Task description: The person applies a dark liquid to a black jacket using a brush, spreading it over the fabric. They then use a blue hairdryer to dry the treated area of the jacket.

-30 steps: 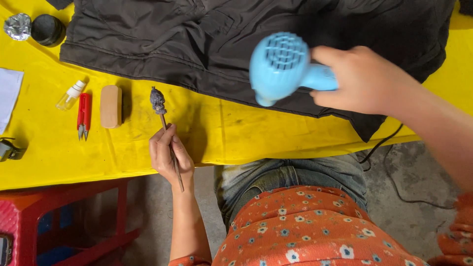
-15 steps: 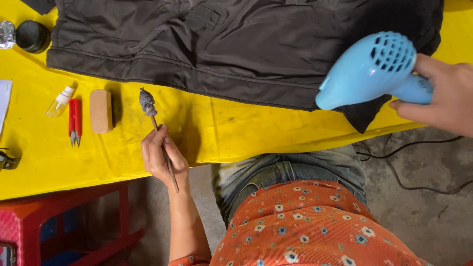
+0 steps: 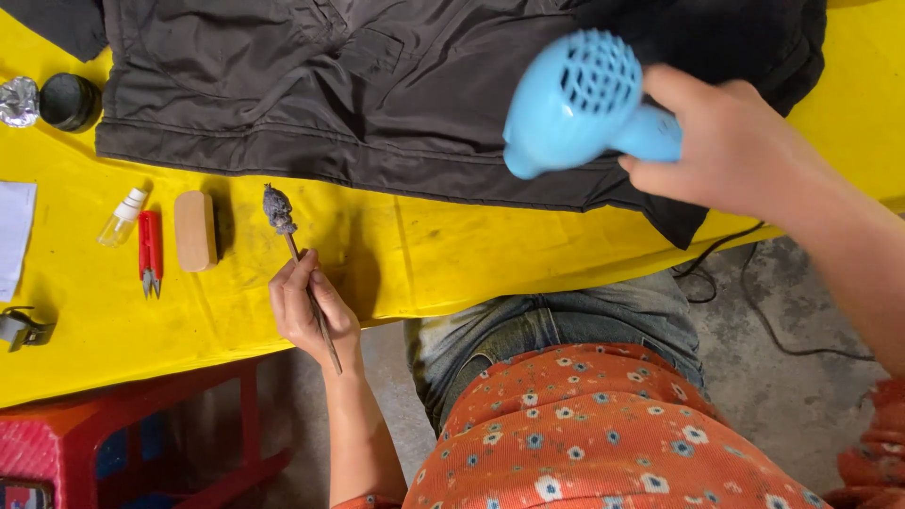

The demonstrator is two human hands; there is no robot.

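Note:
My right hand (image 3: 731, 151) grips the handle of a light blue hair dryer (image 3: 580, 104), held above a dark brown jacket (image 3: 377, 85) spread on the yellow table cover (image 3: 452, 254). My left hand (image 3: 306, 311) rests at the table's near edge and holds a thin wooden stick (image 3: 311, 302) like a pen. The stick's far end carries a grey fuzzy clump (image 3: 278, 209) that lies on the yellow cover just below the jacket's hem.
Left of the stick lie a tan block (image 3: 195, 230), red snips (image 3: 149, 250) and a small clear bottle (image 3: 123, 217). A black round lid (image 3: 68, 101) and crumpled foil (image 3: 19, 99) sit far left. A red stool (image 3: 123, 443) stands below the table. A black cord (image 3: 754, 302) trails on the floor.
The hair dryer swung right off the jacket's edge, then came back left over the jacket. My left hand with the stick stayed in place.

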